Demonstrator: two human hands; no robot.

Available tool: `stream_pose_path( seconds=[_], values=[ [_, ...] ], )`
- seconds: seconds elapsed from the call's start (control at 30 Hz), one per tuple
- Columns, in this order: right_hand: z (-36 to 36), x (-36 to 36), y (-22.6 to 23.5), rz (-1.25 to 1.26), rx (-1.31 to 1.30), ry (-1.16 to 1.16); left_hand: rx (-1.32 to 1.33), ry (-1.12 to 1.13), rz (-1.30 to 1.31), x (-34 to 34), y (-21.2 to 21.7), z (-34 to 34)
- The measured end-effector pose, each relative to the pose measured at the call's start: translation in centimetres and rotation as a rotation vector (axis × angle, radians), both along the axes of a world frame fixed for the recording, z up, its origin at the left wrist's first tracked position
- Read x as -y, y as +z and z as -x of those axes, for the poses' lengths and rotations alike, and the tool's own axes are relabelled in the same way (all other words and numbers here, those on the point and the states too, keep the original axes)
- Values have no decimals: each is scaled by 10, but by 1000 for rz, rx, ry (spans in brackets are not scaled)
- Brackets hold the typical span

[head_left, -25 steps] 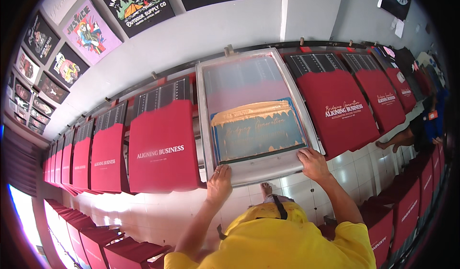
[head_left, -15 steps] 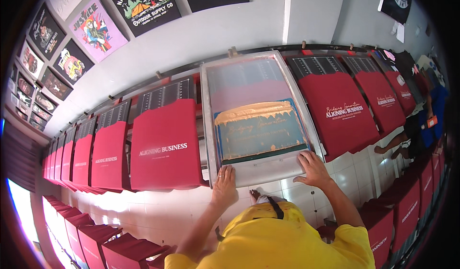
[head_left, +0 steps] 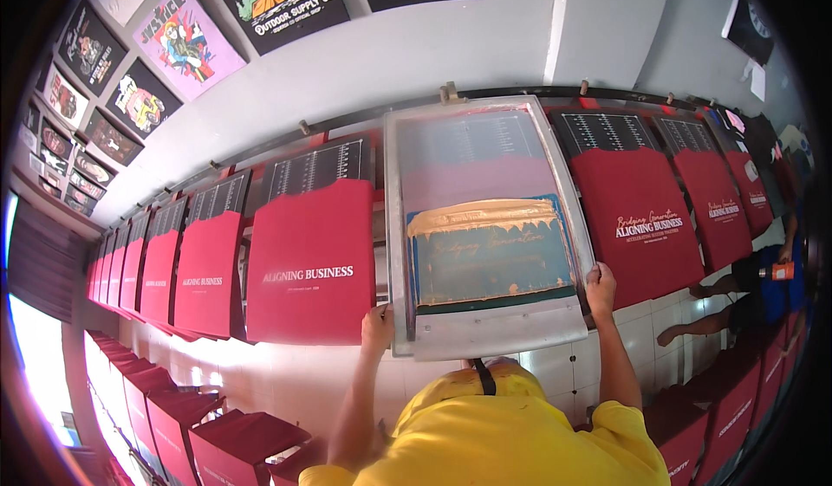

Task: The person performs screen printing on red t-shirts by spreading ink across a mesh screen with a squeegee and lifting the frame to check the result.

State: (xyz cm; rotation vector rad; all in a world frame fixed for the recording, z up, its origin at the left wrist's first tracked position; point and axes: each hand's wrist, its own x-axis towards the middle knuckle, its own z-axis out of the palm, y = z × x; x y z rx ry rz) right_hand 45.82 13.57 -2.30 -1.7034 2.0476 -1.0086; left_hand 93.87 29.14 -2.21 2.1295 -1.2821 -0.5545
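Note:
A screen-printing frame (head_left: 498,334) with pale metal sides lies in front of me over a board dressed in a red shirt, seen dimly through its mesh. Thick gold ink (head_left: 482,216) is banked across the far part of the blue-green stencil area (head_left: 485,265), with smears lower down. My left hand (head_left: 377,330) is closed on the frame's left side near its close corner. On the opposite side, slightly farther up, my right hand (head_left: 601,291) has its fingers wrapped round the edge. The undersides of both grips are hidden.
Printed red shirts on boards flank the frame, one at left (head_left: 312,235) and one at right (head_left: 637,191). A black rail (head_left: 329,124) runs behind the row. More red shirts (head_left: 247,443) stand behind me on both sides. At far right a person in blue (head_left: 784,291) holds an orange object.
Both hands have gone from lying on the frame's near end to gripping its two sides. My view has shifted, so the scene sits farther right. The person at right has moved an arm.

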Motion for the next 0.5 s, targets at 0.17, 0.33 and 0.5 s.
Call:
stream_pose_path(
  seconds=[0.17, 0.33, 0.5],
  values=[
    [-2, 3, 11, -137, 91, -43, -176, 15, -67, 2, 2, -10],
    [13, 11, -6, -190, 148, -54, -333, 53, 40, 1, -3, -10],
    [2, 3, -1, -120, 205, -79, -263, 94, 80, -4, 12, -7]
  ],
)
